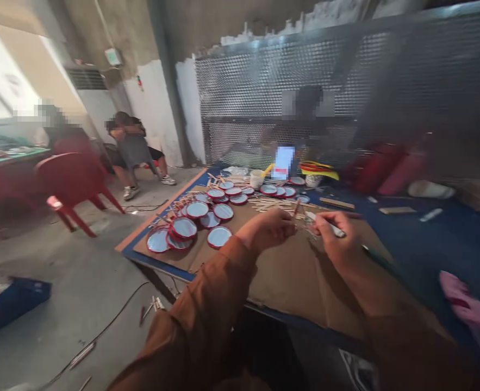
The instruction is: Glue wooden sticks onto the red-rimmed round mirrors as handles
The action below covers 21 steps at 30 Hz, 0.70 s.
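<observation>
My left hand is closed over the cardboard sheet, its fingertips pinching a thin brown stick that points upward. Just to the right, my right hand grips a small white tube, which looks like a glue tube, with its end toward the left hand. A blurred bit of something clear shows between the hands. Beyond them lie several flat wooden sticks. To the left, round pieces with red rims and pale faces lie in overlapping piles, some with sticks beneath.
A white cup, a lit phone and a patterned cup stand at the table's back. A pink cloth-like item lies at right. Red chair and a seated person are left; a cable crosses the floor.
</observation>
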Tool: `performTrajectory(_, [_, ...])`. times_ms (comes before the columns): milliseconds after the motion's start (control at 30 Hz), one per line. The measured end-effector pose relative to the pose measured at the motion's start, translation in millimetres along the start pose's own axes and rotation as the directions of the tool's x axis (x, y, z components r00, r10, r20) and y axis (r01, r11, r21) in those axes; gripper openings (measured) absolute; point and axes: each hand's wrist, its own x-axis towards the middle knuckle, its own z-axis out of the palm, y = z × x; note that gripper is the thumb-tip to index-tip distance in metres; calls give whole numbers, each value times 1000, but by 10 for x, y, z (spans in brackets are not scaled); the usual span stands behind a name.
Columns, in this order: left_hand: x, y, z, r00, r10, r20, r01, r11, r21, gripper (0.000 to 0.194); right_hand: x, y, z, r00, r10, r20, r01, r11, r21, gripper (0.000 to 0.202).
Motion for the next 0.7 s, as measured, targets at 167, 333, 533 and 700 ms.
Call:
performTrajectory(167, [83, -16, -63, 998, 5, 58, -14, 988, 154, 22, -19, 34, 25, 1000, 17, -17, -18, 999, -50, 20])
performTrajectory(333, [25, 34, -41, 998, 12, 57, -20, 989, 147, 19, -106, 19, 38, 998, -31, 56, 34, 998, -51, 19])
performTrajectory(533, [53, 23, -11, 999, 17, 28, -21, 989, 148, 21, -51, 8, 90, 992, -87, 94, 94, 993, -71, 19])
performTrajectory(700, [101, -50, -4, 998, 54, 22, -57, 989, 134, 16, -57, 22, 106, 992, -72, 104, 82, 992, -95, 18])
